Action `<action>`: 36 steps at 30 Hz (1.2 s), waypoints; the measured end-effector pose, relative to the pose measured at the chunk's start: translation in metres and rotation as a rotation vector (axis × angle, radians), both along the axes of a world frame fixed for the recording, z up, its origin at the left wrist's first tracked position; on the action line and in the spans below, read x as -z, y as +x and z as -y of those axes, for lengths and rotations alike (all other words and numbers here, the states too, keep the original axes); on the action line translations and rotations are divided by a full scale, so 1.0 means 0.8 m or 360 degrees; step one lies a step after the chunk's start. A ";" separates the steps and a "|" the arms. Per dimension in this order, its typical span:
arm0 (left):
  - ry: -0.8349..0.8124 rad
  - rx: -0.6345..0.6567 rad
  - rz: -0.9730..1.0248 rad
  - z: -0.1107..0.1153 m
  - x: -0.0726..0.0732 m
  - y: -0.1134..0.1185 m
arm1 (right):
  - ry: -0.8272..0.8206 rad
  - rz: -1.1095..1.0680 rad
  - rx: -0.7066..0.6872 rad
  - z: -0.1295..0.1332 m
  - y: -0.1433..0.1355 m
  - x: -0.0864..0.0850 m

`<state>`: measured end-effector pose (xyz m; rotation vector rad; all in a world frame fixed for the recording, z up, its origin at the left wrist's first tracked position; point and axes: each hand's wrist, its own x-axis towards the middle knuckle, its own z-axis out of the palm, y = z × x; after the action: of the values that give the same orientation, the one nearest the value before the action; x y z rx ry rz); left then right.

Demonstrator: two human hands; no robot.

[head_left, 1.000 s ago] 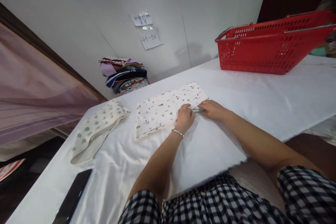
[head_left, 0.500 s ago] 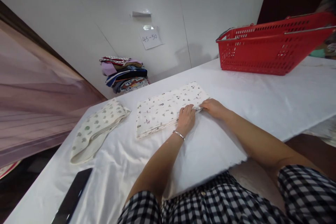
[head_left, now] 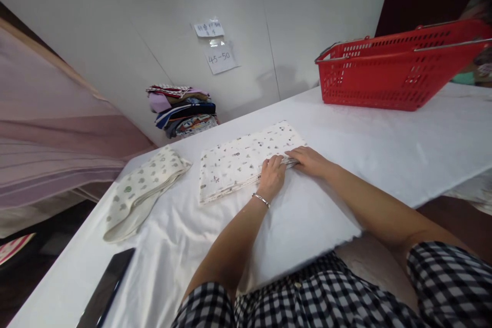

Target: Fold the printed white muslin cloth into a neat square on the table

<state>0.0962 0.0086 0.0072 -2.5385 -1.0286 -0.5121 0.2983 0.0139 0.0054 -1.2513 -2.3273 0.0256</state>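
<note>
A folded white cloth (head_left: 242, 161) with small scattered prints lies in several layers on the white-covered table. My left hand (head_left: 272, 177), with a bracelet at the wrist, has its fingers bent over the cloth's near edge and grips the layers. At the right corner, my right hand (head_left: 307, 160) pinches the same edge, fingers on top and thumb hidden. To the left rests a second folded cloth (head_left: 144, 189), cream with grey-green spots, touched by neither hand.
A red plastic basket (head_left: 369, 82) stands at the back right of the table (head_left: 384, 148). Beyond the far edge is a stack of folded clothes (head_left: 184, 110) by the wall. A dark phone-like slab (head_left: 105, 287) lies front left. A pinkish curtain (head_left: 57, 133) hangs at left.
My right hand has slid slightly left along the cloth's edge, closer to my left hand. The curtain at left has shifted. The upper paper on the wall has swung down, showing its writing.
</note>
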 end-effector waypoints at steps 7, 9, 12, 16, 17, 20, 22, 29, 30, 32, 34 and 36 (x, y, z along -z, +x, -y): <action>-0.0124 -0.0077 0.0082 0.004 -0.001 0.001 | -0.0034 -0.0186 -0.0134 0.004 -0.012 -0.002; -0.0131 -0.0061 0.0091 0.004 0.000 0.001 | -0.0038 -0.0256 -0.0178 0.002 -0.013 -0.002; -0.0110 -0.0039 0.0112 0.003 0.002 0.001 | -0.0007 -0.0253 -0.0240 -0.002 -0.013 0.001; -0.0060 -0.0022 0.0126 0.003 0.003 0.001 | 0.0033 -0.0202 -0.0226 -0.006 -0.018 0.002; -0.0044 -0.0007 0.0125 0.003 0.004 0.001 | 0.0054 -0.0196 -0.0197 -0.007 -0.019 0.002; -0.0013 0.0060 0.0117 0.004 0.005 0.000 | 0.0125 -0.0168 -0.0106 -0.007 -0.022 0.001; -0.0021 0.0063 0.0131 0.004 0.006 -0.001 | 0.0145 -0.0150 -0.0121 -0.007 -0.022 0.002; -0.0153 -0.0008 0.0209 -0.001 0.009 -0.003 | 0.0076 -0.0167 -0.0294 -0.009 -0.017 0.008; -0.0172 -0.0009 0.0213 -0.001 0.009 -0.003 | 0.0061 -0.0164 -0.0295 -0.010 -0.017 0.009; -0.0218 -0.0026 0.0227 -0.001 0.010 -0.002 | 0.0027 -0.0161 -0.0291 -0.009 -0.018 0.009; -0.0281 -0.0060 0.0239 -0.001 0.009 -0.002 | -0.0006 -0.0161 -0.0282 -0.006 -0.017 0.006; -0.0346 -0.0109 0.0245 -0.001 0.008 -0.001 | -0.0043 -0.0160 -0.0276 -0.003 -0.013 0.002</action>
<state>0.0955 0.0094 0.0005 -2.6732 -1.2858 -0.6149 0.2877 0.0164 0.0040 -1.0330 -2.3478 0.1747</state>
